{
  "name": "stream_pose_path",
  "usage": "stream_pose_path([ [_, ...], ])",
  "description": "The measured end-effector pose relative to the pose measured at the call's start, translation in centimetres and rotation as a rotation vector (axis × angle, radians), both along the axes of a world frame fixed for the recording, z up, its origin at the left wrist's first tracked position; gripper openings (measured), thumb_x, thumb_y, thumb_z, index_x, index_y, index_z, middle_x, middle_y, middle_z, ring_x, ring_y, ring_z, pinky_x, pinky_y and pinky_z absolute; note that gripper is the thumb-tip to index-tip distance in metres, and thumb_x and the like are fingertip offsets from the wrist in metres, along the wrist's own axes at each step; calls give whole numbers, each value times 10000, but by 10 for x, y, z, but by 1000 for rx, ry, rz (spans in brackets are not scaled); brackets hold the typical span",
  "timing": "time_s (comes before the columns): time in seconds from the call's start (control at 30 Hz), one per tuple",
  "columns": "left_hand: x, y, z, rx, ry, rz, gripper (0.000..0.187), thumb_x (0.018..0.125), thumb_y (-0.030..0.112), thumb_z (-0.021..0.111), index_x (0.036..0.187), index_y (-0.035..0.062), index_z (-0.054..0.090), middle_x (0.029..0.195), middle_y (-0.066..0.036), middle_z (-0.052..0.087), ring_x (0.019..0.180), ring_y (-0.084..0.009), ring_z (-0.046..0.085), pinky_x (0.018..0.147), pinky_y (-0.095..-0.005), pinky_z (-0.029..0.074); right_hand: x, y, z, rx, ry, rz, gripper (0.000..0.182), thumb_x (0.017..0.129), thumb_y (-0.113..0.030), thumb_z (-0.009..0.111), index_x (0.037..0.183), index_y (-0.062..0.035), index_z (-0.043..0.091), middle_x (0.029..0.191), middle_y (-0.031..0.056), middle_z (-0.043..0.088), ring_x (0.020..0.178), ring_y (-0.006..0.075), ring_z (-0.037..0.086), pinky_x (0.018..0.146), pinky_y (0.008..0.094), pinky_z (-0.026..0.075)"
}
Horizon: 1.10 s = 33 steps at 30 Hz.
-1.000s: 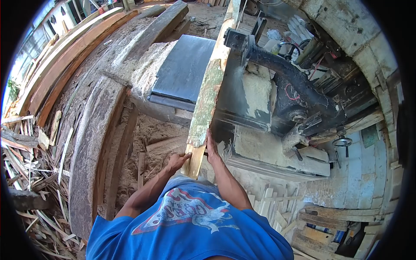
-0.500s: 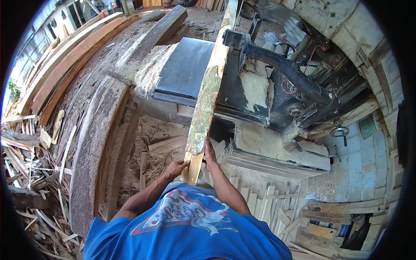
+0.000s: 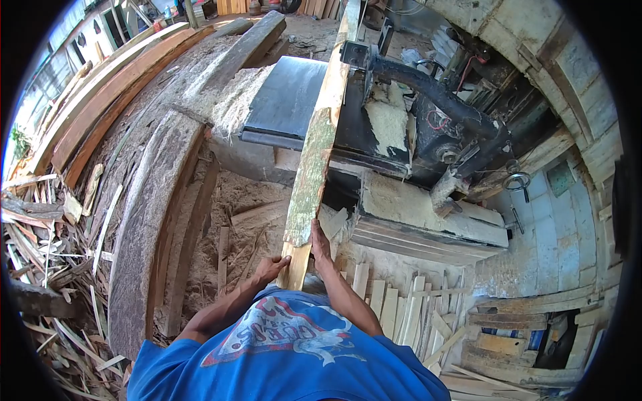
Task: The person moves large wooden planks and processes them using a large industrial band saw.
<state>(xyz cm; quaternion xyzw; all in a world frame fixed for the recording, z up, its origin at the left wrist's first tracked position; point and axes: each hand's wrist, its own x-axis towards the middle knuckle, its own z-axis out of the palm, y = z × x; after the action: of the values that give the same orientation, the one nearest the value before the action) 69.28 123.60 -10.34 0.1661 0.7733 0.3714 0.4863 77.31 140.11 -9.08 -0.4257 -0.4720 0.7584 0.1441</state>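
Observation:
A long wooden board (image 3: 314, 157) with patchy greenish bark on its upper face runs from my waist away across the dark metal machine table (image 3: 284, 97). Around the left edge of its near end, my left hand (image 3: 271, 269) is closed, thumb on top. My right hand (image 3: 320, 244) lies flat along the board's right edge, a little farther forward, with fingers stretched out. The board's far part passes beside the machine's black curved arm (image 3: 428, 80). A blade cannot be made out.
Thick timber slabs (image 3: 150, 220) lie to the left, beside a heap of offcuts (image 3: 50, 267). A sawdust-covered block (image 3: 414, 214) stands at right, with pale strips (image 3: 401, 307) on the ground below it. A handwheel (image 3: 516, 181) projects at far right.
The board and both hands sit slightly closer to me relative to the machine. The view has shifted a little. Both hands keep the same hold.

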Motion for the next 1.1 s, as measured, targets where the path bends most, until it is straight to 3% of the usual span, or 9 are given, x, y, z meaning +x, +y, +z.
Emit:
stream_pose_path([
  [0.33,52,-66,-3,29,-37,44,553,836,510,536,1086,24,620,989,-161,643,916,-203,600,796,-315,450,49,-63,-12,14,-15,11,898,744,-706,485,1345,-51,354,1329,109,399,1204,224,382,1009,340,295],
  [0.4,59,-79,-1,6,-92,21,547,854,486,527,1135,19,580,1043,-138,614,968,-208,567,830,-331,439,58,-80,-5,99,-53,-63,827,785,-689,445,1322,-61,403,1075,77,518,947,172,461,868,290,363],
  [0.5,71,-95,4,-38,-143,-8,541,872,459,518,1178,14,546,1096,-116,585,1022,-215,535,860,-348,434,74,-99,11,57,-54,-54,733,784,-689,451,1162,-65,522,843,26,474,777,141,423,746,285,369],
  [0.67,96,-120,7,-54,-126,-38,542,869,463,521,1162,9,560,1092,-123,588,1020,-225,542,856,-352,446,98,-127,11,93,-39,-56,637,793,-677,451,980,-76,545,734,-4,396,687,134,368,660,278,331],
  [0.73,110,-134,-2,8,-29,46,536,837,505,538,1086,38,622,860,-107,648,775,-172,590,706,-308,457,108,-141,14,102,-12,-76,626,794,-675,450,961,-79,544,731,-6,396,681,136,366,650,274,324],
  [0.8,120,-148,-8,13,-25,35,532,837,504,540,1079,38,625,838,-102,644,753,-165,583,690,-308,453,118,-153,12,75,-14,-77,622,797,-667,456,985,-82,550,724,-8,385,682,136,365,657,279,329],
  [0.97,142,-179,-24,34,-47,21,535,834,515,538,1063,41,632,743,-74,623,673,-155,556,649,-320,449,141,-183,2,-9,-26,-62,724,786,-656,485,1230,-84,483,895,42,493,836,182,451,780,327,378],
  [1.03,154,-190,-19,15,5,9,538,832,516,538,1054,35,634,742,-77,622,682,-161,554,660,-321,447,153,-199,11,-132,77,-76,827,778,-654,493,1362,-91,334,1248,108,453,1134,246,422,945,357,342],
  [1.1,163,-203,-28,-9,53,-7,541,834,508,539,1053,22,631,781,-101,639,720,-172,569,690,-325,448,166,-208,5,-109,48,-5,853,777,-653,493,1383,-90,282,1343,114,349,1218,255,342,991,360,302],
])
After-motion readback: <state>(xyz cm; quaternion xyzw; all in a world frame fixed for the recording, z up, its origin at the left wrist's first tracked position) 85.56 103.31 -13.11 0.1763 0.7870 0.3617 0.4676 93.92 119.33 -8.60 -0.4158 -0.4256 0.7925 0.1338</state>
